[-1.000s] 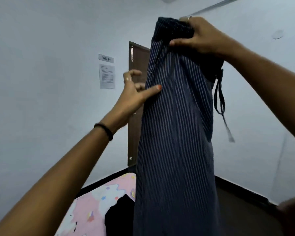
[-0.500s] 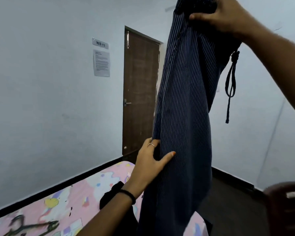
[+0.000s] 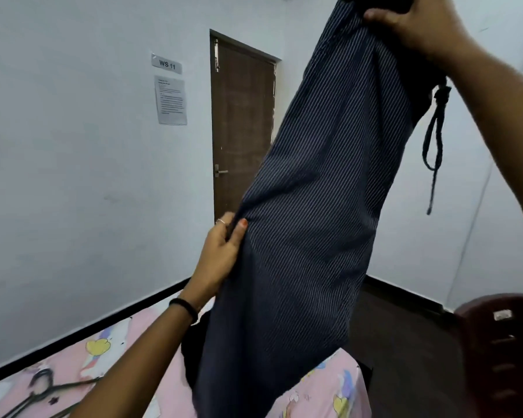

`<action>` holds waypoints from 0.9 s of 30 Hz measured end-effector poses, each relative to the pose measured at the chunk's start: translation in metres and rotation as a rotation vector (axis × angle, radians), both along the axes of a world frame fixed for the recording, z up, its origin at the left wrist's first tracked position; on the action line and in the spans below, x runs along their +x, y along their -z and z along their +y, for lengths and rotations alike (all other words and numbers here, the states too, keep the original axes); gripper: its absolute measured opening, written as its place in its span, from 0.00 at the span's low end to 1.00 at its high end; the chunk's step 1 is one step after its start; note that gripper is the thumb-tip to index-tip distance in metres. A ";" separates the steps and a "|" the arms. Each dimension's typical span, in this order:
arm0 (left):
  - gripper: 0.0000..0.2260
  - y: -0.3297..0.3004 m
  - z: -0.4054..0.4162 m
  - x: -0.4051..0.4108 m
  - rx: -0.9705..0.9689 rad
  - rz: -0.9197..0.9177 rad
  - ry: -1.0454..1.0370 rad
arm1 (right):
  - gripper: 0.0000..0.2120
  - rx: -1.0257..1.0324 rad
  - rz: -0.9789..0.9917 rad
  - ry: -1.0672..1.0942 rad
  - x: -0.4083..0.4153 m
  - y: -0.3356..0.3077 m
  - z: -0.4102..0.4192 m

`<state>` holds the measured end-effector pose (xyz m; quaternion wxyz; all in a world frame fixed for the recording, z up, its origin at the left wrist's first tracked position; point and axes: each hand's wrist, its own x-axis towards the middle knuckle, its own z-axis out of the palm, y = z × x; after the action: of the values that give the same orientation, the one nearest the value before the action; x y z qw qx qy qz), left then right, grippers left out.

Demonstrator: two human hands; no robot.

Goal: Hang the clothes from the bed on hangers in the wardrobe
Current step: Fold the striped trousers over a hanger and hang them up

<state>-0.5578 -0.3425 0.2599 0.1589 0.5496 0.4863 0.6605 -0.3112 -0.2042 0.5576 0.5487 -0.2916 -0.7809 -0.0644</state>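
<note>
Dark navy pinstriped trousers (image 3: 314, 191) hang in the air in front of me, tilted from top right down to the bed. My right hand (image 3: 414, 22) grips their waistband at the top of the view, and a knotted drawstring (image 3: 435, 137) dangles below it. My left hand (image 3: 224, 248) pinches the fabric's left edge about halfway down. A black garment (image 3: 194, 351) lies on the bed behind the trousers, mostly hidden. Dark hangers (image 3: 43, 390) lie on the pink sheet at bottom left. No wardrobe is in view.
The bed (image 3: 109, 348) with a pink cartoon-print sheet fills the bottom left, against a white wall. A brown door (image 3: 242, 131) stands closed at the back. A dark brown plastic chair (image 3: 501, 351) is at the bottom right, on dark floor (image 3: 405, 342).
My left hand has slid down the trousers' left edge from near the waist to mid-length and now pinches it. My right hand has lifted the waistband higher. The view has tipped down and left.
</note>
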 end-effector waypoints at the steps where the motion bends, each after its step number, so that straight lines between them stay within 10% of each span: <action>1: 0.08 -0.003 -0.002 -0.001 -0.023 -0.042 0.027 | 0.29 -0.001 0.022 0.014 -0.002 -0.001 0.001; 5: 0.30 -0.011 -0.011 -0.005 -0.387 0.039 0.204 | 0.31 0.006 0.004 0.072 -0.013 -0.006 0.004; 10: 0.17 -0.018 -0.025 0.016 -0.725 0.045 0.528 | 0.35 -0.011 -0.065 0.076 -0.038 0.002 -0.003; 19: 0.15 -0.047 -0.032 0.035 -0.461 -0.559 0.672 | 0.29 -0.210 -0.601 0.316 -0.070 0.091 0.009; 27: 0.16 -0.060 -0.042 0.042 -0.400 -0.642 0.685 | 0.21 -0.542 -0.806 0.180 -0.065 0.187 0.014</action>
<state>-0.5158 -0.3845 0.3199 0.6099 0.4058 0.3218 0.5998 -0.3767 -0.1901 0.3709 0.0995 -0.4421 -0.8913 -0.0138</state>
